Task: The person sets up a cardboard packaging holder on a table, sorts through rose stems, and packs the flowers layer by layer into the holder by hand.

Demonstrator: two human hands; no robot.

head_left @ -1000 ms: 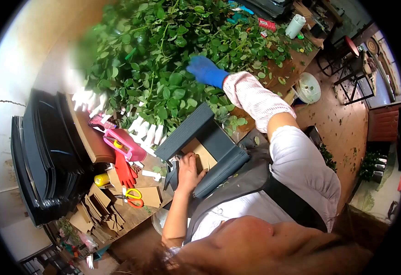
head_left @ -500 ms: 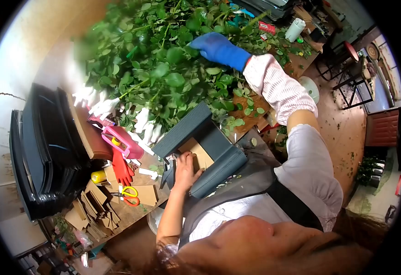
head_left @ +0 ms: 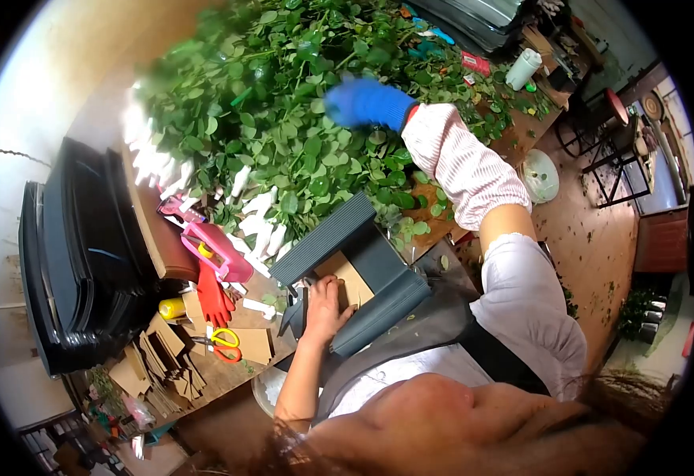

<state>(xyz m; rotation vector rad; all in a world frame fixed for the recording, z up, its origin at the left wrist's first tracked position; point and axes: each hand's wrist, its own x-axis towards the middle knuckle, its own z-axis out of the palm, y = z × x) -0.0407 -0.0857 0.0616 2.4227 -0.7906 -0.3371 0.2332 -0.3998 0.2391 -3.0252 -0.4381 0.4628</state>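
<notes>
My left hand (head_left: pixel 325 313) is bare and lies with its fingers stretched flat on a piece of brown cardboard (head_left: pixel 348 274). The cardboard sits inside a dark grey ridged trough (head_left: pixel 383 313) in front of my body. My right hand (head_left: pixel 367 105), in a blue knitted glove, is over a large heap of green leafy stems (head_left: pixel 299 151). Motion smears its fingers, so whether they hold a stem cannot be made out. White sleeve-like tips (head_left: pixel 261 226) stick out along the heap's near left edge.
Left on the table are a pink plastic tool (head_left: pixel 218 252), a red glove (head_left: pixel 215 295), yellow-and-orange-handled scissors (head_left: pixel 226 346) and cardboard pieces (head_left: pixel 161 357). Stacked black sheets (head_left: pixel 85 262) lean by the wall. A white bottle (head_left: pixel 524 69) stands at the back right.
My right hand has shifted a little to the left and down over the leaves and is now more blurred. My left hand stays on the cardboard. The whole view has shifted slightly.
</notes>
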